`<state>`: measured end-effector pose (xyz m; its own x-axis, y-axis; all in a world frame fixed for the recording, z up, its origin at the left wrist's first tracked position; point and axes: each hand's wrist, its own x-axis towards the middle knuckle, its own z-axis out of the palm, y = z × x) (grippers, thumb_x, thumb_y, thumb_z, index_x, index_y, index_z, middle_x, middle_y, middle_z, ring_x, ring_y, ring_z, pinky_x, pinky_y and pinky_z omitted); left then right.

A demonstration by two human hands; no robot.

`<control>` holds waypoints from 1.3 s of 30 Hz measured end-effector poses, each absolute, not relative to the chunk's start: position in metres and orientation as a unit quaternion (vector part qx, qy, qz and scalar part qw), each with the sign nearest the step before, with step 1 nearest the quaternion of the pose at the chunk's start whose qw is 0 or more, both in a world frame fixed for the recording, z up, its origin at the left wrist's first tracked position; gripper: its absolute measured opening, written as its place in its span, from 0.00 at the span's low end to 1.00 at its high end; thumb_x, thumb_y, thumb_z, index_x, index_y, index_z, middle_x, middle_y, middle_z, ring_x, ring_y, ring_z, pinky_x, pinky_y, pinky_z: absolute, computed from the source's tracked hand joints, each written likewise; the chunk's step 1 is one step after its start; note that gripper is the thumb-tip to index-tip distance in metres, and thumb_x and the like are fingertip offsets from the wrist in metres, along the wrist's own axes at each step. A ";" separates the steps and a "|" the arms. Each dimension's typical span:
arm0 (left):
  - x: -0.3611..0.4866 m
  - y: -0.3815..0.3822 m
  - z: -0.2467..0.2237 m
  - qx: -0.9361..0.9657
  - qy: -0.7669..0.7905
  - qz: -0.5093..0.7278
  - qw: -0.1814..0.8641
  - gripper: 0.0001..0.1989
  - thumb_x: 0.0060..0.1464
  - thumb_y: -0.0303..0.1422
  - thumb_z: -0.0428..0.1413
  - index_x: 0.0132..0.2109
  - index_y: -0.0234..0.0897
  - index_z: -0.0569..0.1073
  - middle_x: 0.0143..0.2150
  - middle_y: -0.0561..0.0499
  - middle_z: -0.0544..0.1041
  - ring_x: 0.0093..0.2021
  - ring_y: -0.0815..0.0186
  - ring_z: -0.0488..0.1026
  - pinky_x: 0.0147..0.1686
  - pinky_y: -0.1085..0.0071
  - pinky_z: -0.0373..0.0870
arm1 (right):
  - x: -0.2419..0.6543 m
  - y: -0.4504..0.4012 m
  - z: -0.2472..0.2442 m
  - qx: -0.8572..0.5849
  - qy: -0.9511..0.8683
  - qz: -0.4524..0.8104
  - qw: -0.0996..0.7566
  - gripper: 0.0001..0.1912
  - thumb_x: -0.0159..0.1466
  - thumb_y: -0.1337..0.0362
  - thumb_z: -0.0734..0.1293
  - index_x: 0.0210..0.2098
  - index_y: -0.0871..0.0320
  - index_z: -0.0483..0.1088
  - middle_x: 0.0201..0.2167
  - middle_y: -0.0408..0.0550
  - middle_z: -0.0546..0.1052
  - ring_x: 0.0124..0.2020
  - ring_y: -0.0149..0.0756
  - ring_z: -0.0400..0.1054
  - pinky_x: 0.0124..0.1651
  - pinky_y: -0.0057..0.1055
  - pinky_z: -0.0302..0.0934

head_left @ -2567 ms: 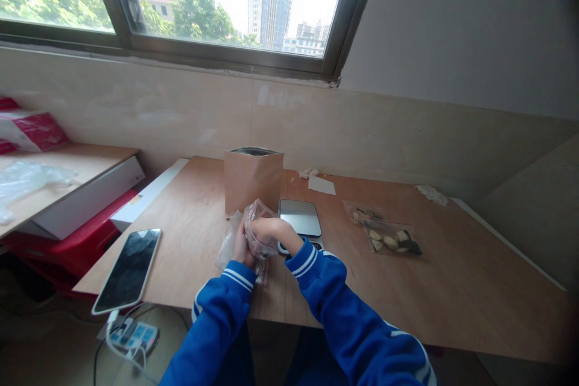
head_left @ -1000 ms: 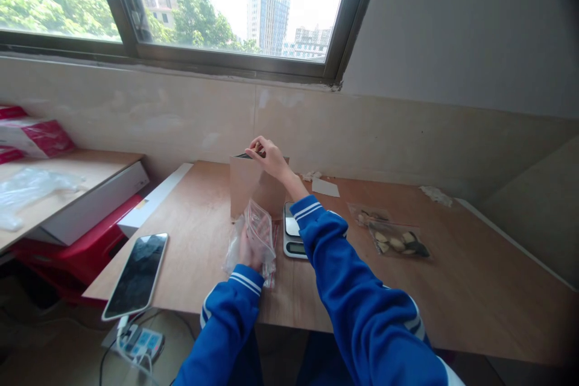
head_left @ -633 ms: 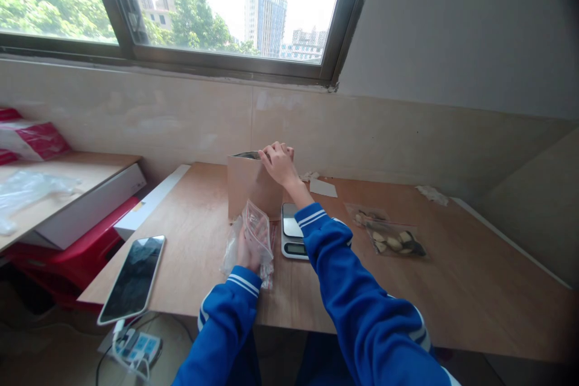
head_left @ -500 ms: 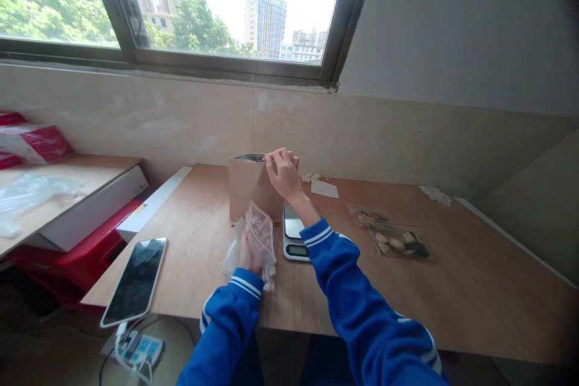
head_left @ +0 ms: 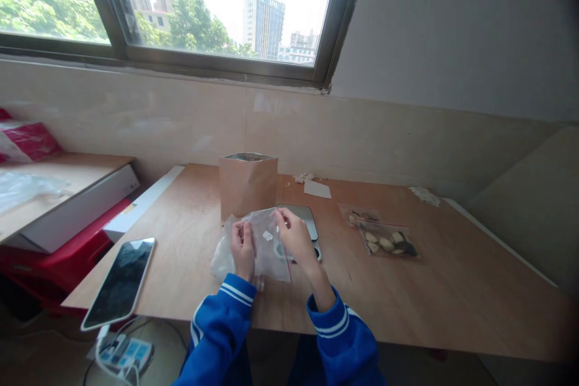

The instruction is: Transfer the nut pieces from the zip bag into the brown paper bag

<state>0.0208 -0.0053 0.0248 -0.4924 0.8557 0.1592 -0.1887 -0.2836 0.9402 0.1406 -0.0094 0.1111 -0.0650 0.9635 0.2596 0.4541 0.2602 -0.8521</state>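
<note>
In front of the brown pouch [head_left: 248,186] on the tabletop [head_left: 389,301], left hand [head_left: 243,248] and right hand [head_left: 296,236] hold a clear bag [head_left: 270,260], fingers [head_left: 247,231] pinched together on it. Looks like bag-handling now; next move probably calls for a gentle grip.

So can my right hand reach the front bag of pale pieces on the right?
Probably yes: nothing visible blocks the way between your right hand and the front bag, though that hand is pinching the clear bag.
</note>
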 end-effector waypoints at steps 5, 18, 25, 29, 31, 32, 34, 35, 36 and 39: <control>0.017 -0.019 0.058 0.431 0.515 0.661 0.334 0.07 0.58 0.40 0.55 0.38 0.42 0.72 0.26 0.55 0.68 0.27 0.68 0.66 0.27 0.76 0.62 | 0.155 -0.011 0.096 -0.519 -0.549 0.355 0.551 0.21 0.66 0.44 0.56 0.33 0.54 0.66 0.23 0.45 0.75 0.19 0.35 0.66 0.23 0.31 0.60; -0.032 -0.033 0.065 0.551 0.603 0.440 0.373 0.19 0.56 0.51 0.50 0.43 0.40 0.69 0.19 0.60 0.63 0.11 0.70 0.61 0.09 0.77 0.52 | 0.239 0.005 0.020 -0.689 -0.515 -0.016 0.511 0.17 0.67 0.56 0.54 0.42 0.60 0.68 0.45 0.62 0.72 0.51 0.49 0.64 0.53 0.45 0.58; -0.058 -0.024 0.043 0.594 0.723 0.352 -0.019 0.26 0.56 0.37 0.53 0.60 0.32 0.64 0.58 0.33 0.67 0.52 0.47 0.70 0.48 0.50 0.68 | 0.336 0.000 -0.026 -0.854 -0.386 -0.128 0.323 0.25 0.59 0.65 0.61 0.56 0.67 0.63 0.61 0.71 0.57 0.57 0.61 0.56 0.52 0.50 0.54; -0.034 -0.025 0.028 0.675 0.660 0.325 -0.048 0.24 0.61 0.37 0.49 0.63 0.41 0.62 0.66 0.39 0.59 0.64 0.49 0.59 0.61 0.48 0.54 | 0.347 -0.004 -0.029 -0.859 -0.386 -0.115 0.317 0.19 0.61 0.65 0.60 0.50 0.63 0.67 0.58 0.67 0.61 0.55 0.57 0.59 0.50 0.47 0.54; -0.025 -0.022 0.013 0.701 0.646 0.301 -0.028 0.23 0.61 0.36 0.48 0.62 0.42 0.64 0.67 0.41 0.59 0.67 0.51 0.54 0.64 0.49 0.48 | 0.348 -0.005 -0.028 -0.857 -0.385 -0.107 0.325 0.16 0.61 0.65 0.60 0.47 0.60 0.69 0.57 0.65 0.62 0.55 0.55 0.60 0.50 0.46 0.54; -0.022 -0.021 0.003 0.702 0.649 0.292 -0.017 0.22 0.61 0.36 0.47 0.62 0.40 0.65 0.68 0.40 0.59 0.68 0.52 0.54 0.65 0.49 0.47 | 0.348 -0.006 -0.028 -0.855 -0.386 -0.103 0.332 0.15 0.61 0.65 0.59 0.45 0.59 0.69 0.57 0.64 0.62 0.55 0.54 0.60 0.50 0.45 0.54; -0.018 -0.018 -0.015 0.709 0.649 0.274 -0.004 0.22 0.62 0.35 0.46 0.61 0.37 0.66 0.67 0.39 0.60 0.68 0.51 0.54 0.65 0.50 0.47 | 0.349 -0.007 -0.028 -0.848 -0.388 -0.094 0.349 0.13 0.60 0.64 0.58 0.42 0.58 0.70 0.57 0.61 0.63 0.54 0.52 0.61 0.50 0.45 0.53; -0.017 -0.016 -0.022 0.712 0.647 0.271 -0.003 0.22 0.62 0.35 0.45 0.60 0.36 0.67 0.67 0.38 0.61 0.67 0.51 0.55 0.65 0.50 0.47 | 0.350 -0.008 -0.029 -0.844 -0.387 -0.092 0.359 0.13 0.60 0.64 0.58 0.41 0.57 0.70 0.57 0.60 0.63 0.54 0.52 0.61 0.51 0.45 0.53; -0.017 -0.015 -0.027 0.715 0.644 0.271 -0.003 0.21 0.62 0.35 0.44 0.59 0.35 0.67 0.66 0.38 0.62 0.67 0.51 0.56 0.65 0.50 0.46 | 0.351 -0.008 -0.030 -0.842 -0.386 -0.092 0.366 0.13 0.60 0.63 0.57 0.39 0.57 0.71 0.56 0.59 0.64 0.54 0.51 0.62 0.51 0.45 0.53; -0.019 -0.015 -0.031 0.719 0.637 0.276 0.002 0.21 0.62 0.36 0.43 0.58 0.35 0.68 0.65 0.37 0.64 0.65 0.51 0.59 0.65 0.50 0.46 | 0.353 -0.009 -0.033 -0.838 -0.379 -0.100 0.380 0.13 0.59 0.63 0.57 0.37 0.57 0.71 0.56 0.58 0.65 0.52 0.50 0.62 0.50 0.45 0.53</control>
<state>-0.0186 -0.0150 -0.0310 0.0353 0.9179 0.3953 0.9157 -0.1882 0.3550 0.3534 -0.0086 -0.0325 0.6931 0.5590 0.4552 0.7106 -0.4239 -0.5615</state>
